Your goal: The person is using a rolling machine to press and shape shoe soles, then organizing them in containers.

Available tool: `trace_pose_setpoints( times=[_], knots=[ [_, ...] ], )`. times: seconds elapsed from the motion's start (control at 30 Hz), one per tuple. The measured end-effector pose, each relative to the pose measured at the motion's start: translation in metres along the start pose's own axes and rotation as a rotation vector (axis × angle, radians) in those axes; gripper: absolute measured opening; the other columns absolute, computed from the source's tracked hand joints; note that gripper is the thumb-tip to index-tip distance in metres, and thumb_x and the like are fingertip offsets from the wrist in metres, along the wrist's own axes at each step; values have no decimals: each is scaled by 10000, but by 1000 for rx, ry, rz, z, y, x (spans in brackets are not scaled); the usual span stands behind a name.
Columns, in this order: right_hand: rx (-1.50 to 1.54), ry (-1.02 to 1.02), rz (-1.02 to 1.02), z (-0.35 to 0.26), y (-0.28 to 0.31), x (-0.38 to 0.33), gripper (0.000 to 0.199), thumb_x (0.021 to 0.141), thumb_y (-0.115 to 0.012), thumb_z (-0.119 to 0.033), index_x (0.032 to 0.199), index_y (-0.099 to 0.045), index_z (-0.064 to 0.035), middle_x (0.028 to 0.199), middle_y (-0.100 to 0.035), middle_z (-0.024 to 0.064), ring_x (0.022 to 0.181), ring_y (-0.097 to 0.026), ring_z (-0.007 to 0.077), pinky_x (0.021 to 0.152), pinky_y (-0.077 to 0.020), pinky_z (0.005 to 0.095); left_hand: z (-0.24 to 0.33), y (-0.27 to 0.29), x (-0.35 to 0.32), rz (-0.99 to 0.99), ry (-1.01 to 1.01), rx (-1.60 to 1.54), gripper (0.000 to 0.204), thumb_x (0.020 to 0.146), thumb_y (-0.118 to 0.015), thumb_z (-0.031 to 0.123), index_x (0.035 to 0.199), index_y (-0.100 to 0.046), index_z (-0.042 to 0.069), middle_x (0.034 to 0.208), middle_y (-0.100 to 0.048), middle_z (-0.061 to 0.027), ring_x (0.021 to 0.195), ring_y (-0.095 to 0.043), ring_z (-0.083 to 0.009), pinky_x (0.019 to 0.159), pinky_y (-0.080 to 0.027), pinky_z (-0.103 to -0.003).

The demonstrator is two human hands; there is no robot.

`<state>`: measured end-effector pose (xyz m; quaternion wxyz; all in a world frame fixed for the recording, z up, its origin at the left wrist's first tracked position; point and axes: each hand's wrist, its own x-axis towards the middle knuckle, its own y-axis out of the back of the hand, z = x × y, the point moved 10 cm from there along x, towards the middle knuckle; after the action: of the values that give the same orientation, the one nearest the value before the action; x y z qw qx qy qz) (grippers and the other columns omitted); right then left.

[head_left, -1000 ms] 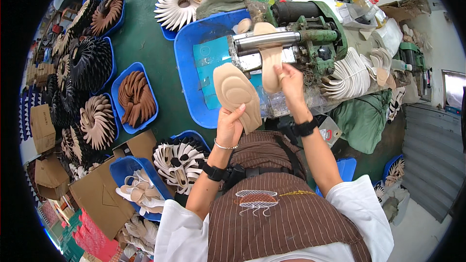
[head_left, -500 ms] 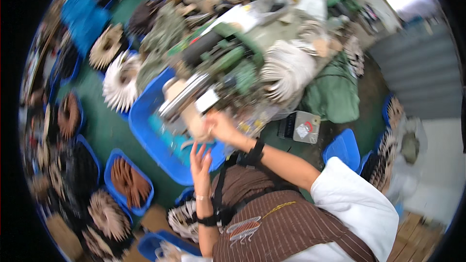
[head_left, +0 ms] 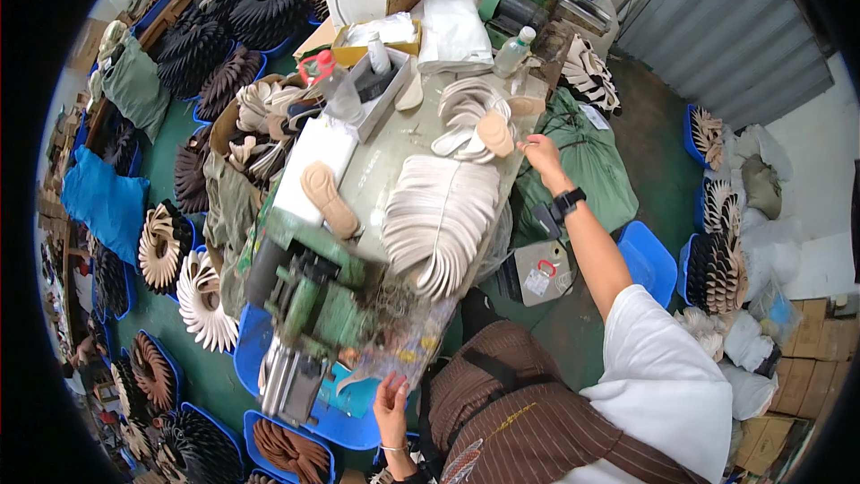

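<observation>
Right hand: your right hand (head_left: 541,154) is out at the counter's (head_left: 394,161) right edge, fingers loosely spread, palm down, just beside a tan insole (head_left: 494,133) lying on top of the pale insole pile. I cannot tell whether the fingertips touch it.
Left hand: your left hand (head_left: 391,403) is low at the near edge, fingers open and holding nothing, close to the front of the green machine (head_left: 309,305) and the blue tray (head_left: 349,426) below it.
Change, right hand: half a second ago it was at the machine's rollers; now it has swung out to the stack at the far right edge.
Change, left hand: a second ago it gripped a tan insole at the machine; that insole is gone from it.
Change, view: your head has turned right; the machine has slid from upper centre to lower left.
Insole fan: a long fan of pale insoles (head_left: 443,215) runs down the counter's right side, between the machine and your right arm.
Single insole: one tan insole (head_left: 328,199) lies flat on a white block (head_left: 309,166) near the counter's left edge.
Wrist: black watch (head_left: 566,203) on the right wrist.
Floor: blue bins of fanned insoles (head_left: 202,291) sit left of the counter.
</observation>
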<state>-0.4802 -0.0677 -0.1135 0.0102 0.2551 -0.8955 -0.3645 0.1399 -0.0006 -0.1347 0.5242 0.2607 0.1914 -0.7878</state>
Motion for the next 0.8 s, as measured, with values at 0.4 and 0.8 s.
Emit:
trace_pose_setpoints(
  times=[0.4, 0.8],
  knots=[
    [299, -119, -86, 38, -101, 168, 711, 685, -758, -226, 1266, -466, 61, 1161, -593, 220, 1061, -585, 286, 885, -459, 364, 84, -160, 78, -80, 154, 32, 428, 922, -577, 134, 1318, -459, 24, 1211, -593, -113, 1073, -579, -186, 894, -429, -281],
    [216, 857, 44, -212, -9, -33, 709, 607, -730, -81, 1282, -511, -73, 1254, -518, 168, 1163, -480, 354, 985, -364, 444, 271, -284, 203, -89, -488, -216, 711, 855, -657, 203, 1408, -275, -30, 1404, -382, -175, 1320, -346, -262, 1071, -294, -352]
  ],
)
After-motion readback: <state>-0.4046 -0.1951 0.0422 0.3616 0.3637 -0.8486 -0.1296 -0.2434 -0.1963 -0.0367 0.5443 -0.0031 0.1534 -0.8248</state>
